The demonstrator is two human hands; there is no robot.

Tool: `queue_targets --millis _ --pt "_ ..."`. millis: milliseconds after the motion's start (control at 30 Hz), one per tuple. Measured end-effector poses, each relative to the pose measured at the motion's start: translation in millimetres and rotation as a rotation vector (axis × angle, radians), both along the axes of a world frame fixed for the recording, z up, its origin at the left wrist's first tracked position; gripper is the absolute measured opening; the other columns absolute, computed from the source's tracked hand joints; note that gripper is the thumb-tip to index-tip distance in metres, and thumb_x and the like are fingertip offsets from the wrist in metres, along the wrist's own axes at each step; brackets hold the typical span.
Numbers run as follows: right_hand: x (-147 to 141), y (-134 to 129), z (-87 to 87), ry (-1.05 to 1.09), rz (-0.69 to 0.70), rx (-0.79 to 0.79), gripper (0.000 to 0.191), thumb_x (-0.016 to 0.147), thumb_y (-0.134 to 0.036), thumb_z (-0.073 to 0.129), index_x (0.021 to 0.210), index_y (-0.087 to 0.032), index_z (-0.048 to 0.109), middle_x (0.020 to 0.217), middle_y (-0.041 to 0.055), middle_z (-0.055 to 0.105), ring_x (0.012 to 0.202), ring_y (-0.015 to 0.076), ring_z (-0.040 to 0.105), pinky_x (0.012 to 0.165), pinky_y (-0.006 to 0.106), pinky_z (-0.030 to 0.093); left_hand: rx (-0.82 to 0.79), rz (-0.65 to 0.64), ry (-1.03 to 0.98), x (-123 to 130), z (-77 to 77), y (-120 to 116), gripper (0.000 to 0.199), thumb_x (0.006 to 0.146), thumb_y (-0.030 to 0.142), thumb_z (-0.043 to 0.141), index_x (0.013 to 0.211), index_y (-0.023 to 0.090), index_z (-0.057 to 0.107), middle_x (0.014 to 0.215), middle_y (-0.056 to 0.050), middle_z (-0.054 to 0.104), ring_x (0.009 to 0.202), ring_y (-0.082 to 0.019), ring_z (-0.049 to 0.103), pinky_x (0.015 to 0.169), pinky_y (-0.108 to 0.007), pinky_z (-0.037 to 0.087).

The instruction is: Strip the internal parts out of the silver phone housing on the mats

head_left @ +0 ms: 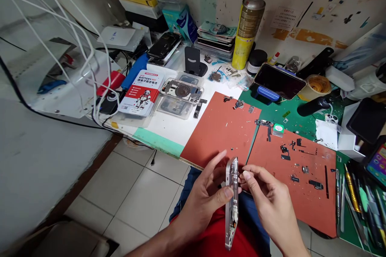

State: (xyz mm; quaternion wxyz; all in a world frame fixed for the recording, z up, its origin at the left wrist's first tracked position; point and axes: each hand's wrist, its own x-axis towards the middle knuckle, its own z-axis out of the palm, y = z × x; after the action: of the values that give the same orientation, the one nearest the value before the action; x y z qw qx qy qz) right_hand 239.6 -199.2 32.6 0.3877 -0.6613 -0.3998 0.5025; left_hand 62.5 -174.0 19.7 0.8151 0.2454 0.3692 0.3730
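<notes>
My left hand (pixel 211 192) grips a silver phone frame (pixel 231 209) on edge, just in front of the table edge and over my lap. Its thumb presses on the inner side, where small parts show. Close to the frame's inner side, my right hand (pixel 268 196) has thumb and forefinger pinched together; whatever lies between them is too small to name. Beyond the hands lies a reddish-brown mat (pixel 223 132), with a second such mat (pixel 301 204) to the right. Small phone parts are scattered on both, among them a dark flex cable part (pixel 269 130) and a speaker-like module (pixel 316 184).
A phone back housing (pixel 182 90) lies on plastic boxes beside a battery box (pixel 141 92). A spray can (pixel 249 28) stands at the back, near a phone (pixel 280 81) on a blue stand. Tweezers and screwdrivers (pixel 352 192) line the right edge. White cables (pixel 87 44) hang at left.
</notes>
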Motion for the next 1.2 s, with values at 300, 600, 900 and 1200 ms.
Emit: queue_targets --millis 300,600,900,1200 --pt "-8.2 -1.3 2.1 -0.252 0.069 0.109 0.027 0.110 -0.041 0.053 0.092 -0.026 0.065 0.088 -0.0016 0.069 0.075 0.0146 0.063 0.069 0.026 0.048 0.027 -0.019 0.064 -1.5 -0.7 -0.9 0.069 0.091 0.038 0.083 0.153 0.046 0.054 0.135 -0.003 0.072 0.122 -0.022 0.067 0.106 -0.033 0.053" --pt "-21.3 -2.3 -6.7 -0.384 -0.042 0.215 0.025 0.109 -0.038 0.053 0.091 -0.025 0.065 0.084 -0.0017 0.066 0.071 0.0140 0.062 0.066 0.026 0.046 0.021 0.022 0.019 6.6 -0.9 -6.2 0.079 0.086 0.029 0.089 0.154 0.046 0.052 0.135 -0.003 0.073 0.127 -0.024 0.070 0.107 -0.033 0.054" --pt "-11.2 4.6 -3.1 0.178 -0.145 -0.067 0.036 0.096 -0.058 0.072 0.091 -0.022 0.072 0.079 0.0008 0.068 0.073 0.0166 0.063 0.067 0.026 0.051 0.002 0.038 -0.058 3.1 -3.9 -3.3 0.079 0.092 0.031 0.084 0.159 0.048 0.045 0.143 -0.005 0.072 0.123 -0.023 0.072 0.103 -0.032 0.056" --pt "-7.0 4.5 0.7 0.247 -0.118 -0.052 0.029 0.093 -0.051 0.078 0.089 -0.022 0.077 0.077 0.0016 0.073 0.070 0.0144 0.066 0.067 0.022 0.056 -0.056 0.060 -0.086 2.4 3.0 1.2 0.076 0.088 0.036 0.088 0.155 0.043 0.052 0.137 -0.004 0.076 0.112 -0.022 0.075 0.102 -0.037 0.058"
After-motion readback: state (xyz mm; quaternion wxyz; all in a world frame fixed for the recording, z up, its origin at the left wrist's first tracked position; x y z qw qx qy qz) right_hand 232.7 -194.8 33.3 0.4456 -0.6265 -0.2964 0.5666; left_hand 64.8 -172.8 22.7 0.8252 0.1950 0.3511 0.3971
